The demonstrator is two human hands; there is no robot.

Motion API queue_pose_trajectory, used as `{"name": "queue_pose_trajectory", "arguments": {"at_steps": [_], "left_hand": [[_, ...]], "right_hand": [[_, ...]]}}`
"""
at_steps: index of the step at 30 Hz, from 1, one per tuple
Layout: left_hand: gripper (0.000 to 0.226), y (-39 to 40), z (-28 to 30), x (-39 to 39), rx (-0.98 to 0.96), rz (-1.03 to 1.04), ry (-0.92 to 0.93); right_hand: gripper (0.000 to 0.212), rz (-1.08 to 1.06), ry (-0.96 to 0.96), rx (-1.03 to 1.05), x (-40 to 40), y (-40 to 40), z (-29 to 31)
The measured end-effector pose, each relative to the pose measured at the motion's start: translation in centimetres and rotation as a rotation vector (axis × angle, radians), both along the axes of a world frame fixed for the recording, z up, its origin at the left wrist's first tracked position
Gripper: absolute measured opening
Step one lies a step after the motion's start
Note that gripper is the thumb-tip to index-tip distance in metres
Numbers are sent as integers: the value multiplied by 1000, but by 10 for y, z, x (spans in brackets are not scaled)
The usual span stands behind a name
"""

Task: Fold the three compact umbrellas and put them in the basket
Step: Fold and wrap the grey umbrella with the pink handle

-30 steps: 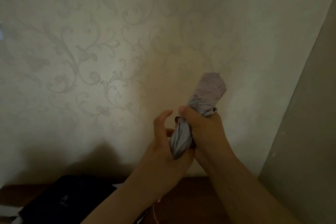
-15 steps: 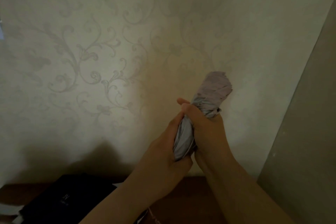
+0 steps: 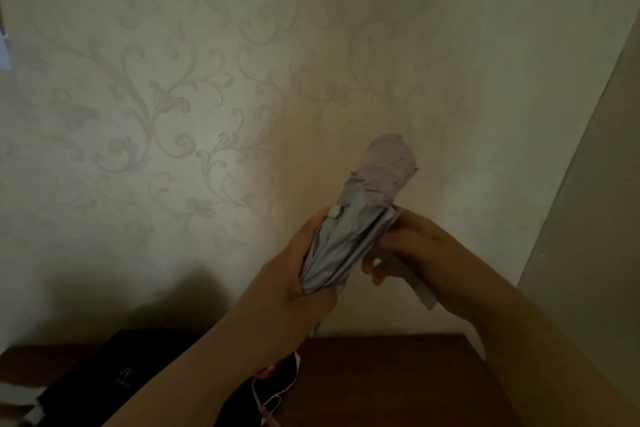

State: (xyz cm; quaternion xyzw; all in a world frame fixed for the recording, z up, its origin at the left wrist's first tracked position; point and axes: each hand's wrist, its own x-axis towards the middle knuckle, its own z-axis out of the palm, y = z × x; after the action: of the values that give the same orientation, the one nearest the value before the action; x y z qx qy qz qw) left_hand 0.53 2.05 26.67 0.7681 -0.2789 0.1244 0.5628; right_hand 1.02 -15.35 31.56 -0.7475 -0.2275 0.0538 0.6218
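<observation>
Dim interior, wall corner.
Pale wallpaper bearing faint scrolled floral pattern; plain panel at right edge; dark brown wooden surface below; light low, warm.

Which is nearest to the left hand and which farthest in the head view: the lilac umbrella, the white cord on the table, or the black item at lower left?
1. Lilac umbrella, gripped in the left hand.
2. White cord, on the table below.
3. Black item, lower left.

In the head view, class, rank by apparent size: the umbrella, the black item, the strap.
1. Black item, though cut off by the frame edge and an arm.
2. Umbrella, nearer the camera, so unsure against the first.
3. Strap, smallest.
</observation>
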Motion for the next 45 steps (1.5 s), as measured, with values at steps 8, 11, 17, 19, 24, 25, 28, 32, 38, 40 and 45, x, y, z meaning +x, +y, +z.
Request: {"name": "queue_pose_trajectory", "arguments": {"at_steps": [8, 11, 17, 19, 24, 25, 28, 32, 38, 40, 45], "left_hand": [[73, 13, -14, 17, 178, 87, -115], [83, 15, -18, 28, 243, 133, -184], [77, 24, -28, 38, 517, 168, -238], [76, 29, -30, 35, 591, 177, -239], [104, 28, -20, 23, 926, 347, -607], [108, 26, -19, 22, 955, 394, -652], [92, 27, -17, 21, 972, 506, -736], [64, 29, -19, 17, 988, 595, -858], [62, 20, -16, 12, 972, 681, -904], [53, 22, -18, 14, 984, 681, -914], [46, 21, -23, 17, 963, 705, -940]], "right_hand": [[10, -91, -132, -134, -10, -18, -8], [20, 10, -123, -192, -14, -16, -6], [15, -299, -968, -853, -9, -7, -3], [15, -229, -1186, -1026, -9, -9, -4], [14, -82, -1243, -1073, -8, -6, -3], [18, -97, -1210, -1074, -6, -4, -1], [23, -127, -1048, -972, -5, -1, 2], [20, -189, -912, -1004, -3, 5, -1], [8, -276, -729, -908, -5, 8, 0], [7, -288, -678, -881, -6, 9, 0], [2, -302, -678, -828, -7, 10, 0]]}}
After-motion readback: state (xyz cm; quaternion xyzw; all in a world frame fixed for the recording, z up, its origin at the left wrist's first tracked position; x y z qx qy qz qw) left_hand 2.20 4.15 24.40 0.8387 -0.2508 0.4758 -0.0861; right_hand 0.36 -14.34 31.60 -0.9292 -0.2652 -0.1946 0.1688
